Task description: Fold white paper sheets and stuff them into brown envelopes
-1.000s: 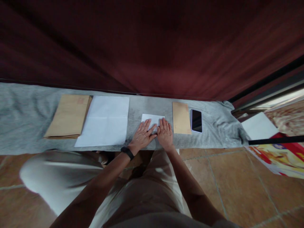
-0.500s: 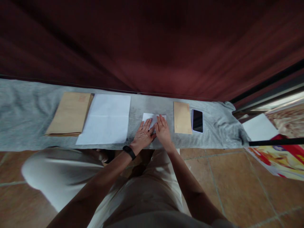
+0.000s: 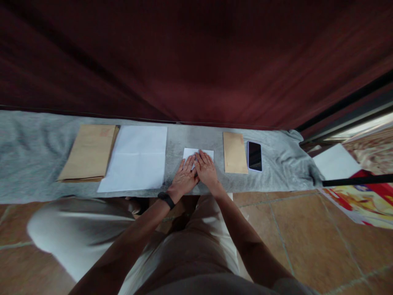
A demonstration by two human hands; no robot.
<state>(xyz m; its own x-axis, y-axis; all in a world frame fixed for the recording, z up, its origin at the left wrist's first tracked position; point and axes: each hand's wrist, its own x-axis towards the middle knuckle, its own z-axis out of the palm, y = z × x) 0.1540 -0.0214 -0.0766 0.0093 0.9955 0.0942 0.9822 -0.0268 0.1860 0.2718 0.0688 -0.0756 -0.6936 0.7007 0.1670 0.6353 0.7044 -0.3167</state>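
Observation:
A small folded piece of white paper lies flat on the grey cloth in front of me. My left hand rests open on its left and near part, fingers stretched forward. My right hand also lies flat on the paper, its fingers extended and touching the left hand's fingers. Both palms hide most of the sheet. To the left are large white sheets with a crease across the middle. On the right lies a single brown envelope.
A stack of brown envelopes lies at the left on the grey cloth. A phone sits right of the single envelope. Behind the narrow surface hangs a dark red curtain. A colourful printed bag is at the far right.
My right hand has slid a little to the left across the paper, closer to my left hand. The left hand stays nearly in place. The view has tilted slightly.

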